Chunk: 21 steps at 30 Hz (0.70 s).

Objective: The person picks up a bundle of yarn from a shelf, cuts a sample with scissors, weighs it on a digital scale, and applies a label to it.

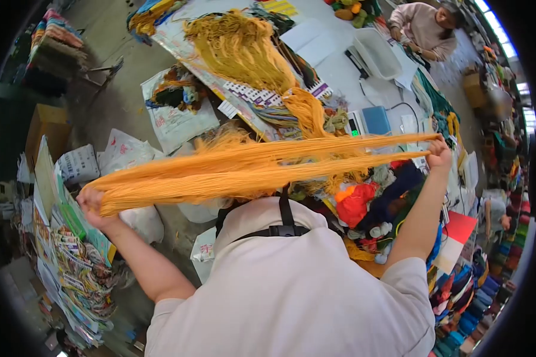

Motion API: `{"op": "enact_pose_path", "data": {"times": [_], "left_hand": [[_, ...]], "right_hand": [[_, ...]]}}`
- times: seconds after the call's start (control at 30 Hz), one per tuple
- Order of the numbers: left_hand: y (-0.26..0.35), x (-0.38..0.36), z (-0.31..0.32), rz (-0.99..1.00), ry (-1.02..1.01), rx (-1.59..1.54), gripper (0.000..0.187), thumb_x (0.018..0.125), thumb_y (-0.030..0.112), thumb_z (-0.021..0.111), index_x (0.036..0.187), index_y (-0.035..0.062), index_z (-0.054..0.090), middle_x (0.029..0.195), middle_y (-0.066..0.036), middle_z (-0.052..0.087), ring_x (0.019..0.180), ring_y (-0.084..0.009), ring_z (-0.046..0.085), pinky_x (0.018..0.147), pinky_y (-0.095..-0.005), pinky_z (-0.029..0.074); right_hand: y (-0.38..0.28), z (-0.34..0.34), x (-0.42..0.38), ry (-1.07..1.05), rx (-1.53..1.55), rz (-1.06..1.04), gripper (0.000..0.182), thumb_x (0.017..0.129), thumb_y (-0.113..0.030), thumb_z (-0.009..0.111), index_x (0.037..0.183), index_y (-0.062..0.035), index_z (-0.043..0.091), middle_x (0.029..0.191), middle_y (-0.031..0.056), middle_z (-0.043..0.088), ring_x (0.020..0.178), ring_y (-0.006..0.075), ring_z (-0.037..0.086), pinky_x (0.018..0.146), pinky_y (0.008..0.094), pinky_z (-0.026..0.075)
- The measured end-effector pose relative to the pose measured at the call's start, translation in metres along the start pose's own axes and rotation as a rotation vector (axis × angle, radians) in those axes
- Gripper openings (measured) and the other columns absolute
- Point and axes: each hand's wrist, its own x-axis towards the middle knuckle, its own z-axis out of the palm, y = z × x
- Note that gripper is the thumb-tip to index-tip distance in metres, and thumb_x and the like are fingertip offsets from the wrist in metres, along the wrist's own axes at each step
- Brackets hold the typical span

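A long skein of orange yarn is stretched taut across the view between my two hands. At the left end my left hand is closed inside the wide, bunched loop. My right hand grips the other end, where the strands narrow into two bands with a gap between them. Loose, fuzzy threads stand up from the skein's upper edge near the middle. Beyond it, on the table, lie a large olive and gold yarn bundle and a smaller orange hank.
The white table carries a plastic bin and a blue scale. A red yarn ball sits among mixed yarns near my right arm. White bags lie on the floor. A person works at the far right.
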Motion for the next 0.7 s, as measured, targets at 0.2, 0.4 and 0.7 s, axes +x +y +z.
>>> {"op": "enact_pose_path", "data": {"times": [0.2, 0.4, 0.7], "left_hand": [[0.081, 0.021, -0.022, 0.067, 0.043, 0.286, 0.013, 0.086, 0.006, 0.047, 0.075, 0.0106, 0.045, 0.066, 0.002, 0.033, 0.052, -0.0081, 0.029, 0.049, -0.0227, 0.028], [0.0, 0.032, -0.009, 0.079, 0.02, 0.558, 0.027, 0.089, 0.03, 0.049, 0.078, 0.0053, 0.046, 0.081, -0.006, 0.04, 0.052, -0.01, 0.034, 0.051, -0.0243, 0.029], [-0.036, 0.035, -0.006, -0.004, -0.049, 0.684, 0.028, 0.095, 0.031, 0.042, 0.086, 0.0062, 0.05, 0.105, -0.01, 0.051, 0.097, -0.0231, 0.052, 0.095, -0.039, 0.038]], "right_hand": [[-0.135, -0.069, -0.003, -0.069, -0.202, -0.105, 0.025, 0.098, -0.016, 0.04, 0.108, 0.0005, 0.056, 0.053, -0.0073, 0.024, 0.04, 0.0037, 0.018, 0.037, 0.0199, 0.017], [-0.107, 0.064, -0.083, -0.256, -0.429, -0.119, 0.025, 0.097, -0.015, 0.046, 0.112, 0.0024, 0.055, 0.059, -0.0053, 0.027, 0.048, 0.004, 0.028, 0.047, 0.019, 0.027], [-0.188, 0.147, -0.049, -0.37, -0.699, -0.453, 0.016, 0.091, -0.016, 0.053, 0.088, -0.0013, 0.06, 0.072, 0.0044, 0.059, 0.069, 0.0175, 0.059, 0.07, 0.0317, 0.051]]}}
